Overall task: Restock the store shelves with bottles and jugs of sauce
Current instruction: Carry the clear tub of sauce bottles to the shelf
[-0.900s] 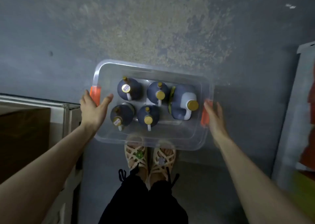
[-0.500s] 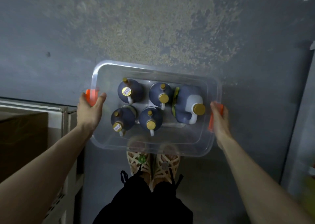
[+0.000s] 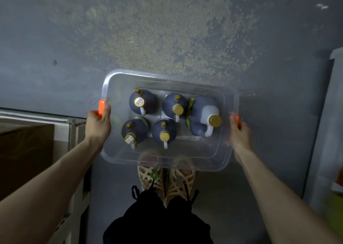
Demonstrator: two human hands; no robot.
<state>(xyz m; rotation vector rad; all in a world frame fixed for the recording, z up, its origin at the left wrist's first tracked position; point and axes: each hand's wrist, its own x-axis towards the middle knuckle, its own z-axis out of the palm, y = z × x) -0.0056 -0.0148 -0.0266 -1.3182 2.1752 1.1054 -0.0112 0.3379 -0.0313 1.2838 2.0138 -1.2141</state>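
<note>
The person stands over a clear plastic bin (image 3: 168, 78) and holds it by both ends. The left hand (image 3: 98, 125) has its grip curled round the orange handle (image 3: 101, 107) at that end, thumb over the rim. The right hand (image 3: 239, 134) has its grip wrapped on the matching handle (image 3: 237, 120) at the other end. Between the two grips stand four dark bottles (image 3: 142, 102) with gold caps, in two pairs nearer the left grip, and one larger jug (image 3: 201, 116) close beside the right grip. The person's sandals (image 3: 150, 176) show through the bin's near edge, so I judge it is lifted off the floor (image 3: 167, 30) rather than resting there. A metal shelf unit (image 3: 73, 132) sits just outside the left grip. To carry this well, both grips ought to travel level with each other. The jug probably makes the right end heavier, so that wrist needs to be firm. The bottles stand loose with room around them, so a tilt or jerk could slide or topple them. A slow, flat turn toward the shelves would suit.
</note>
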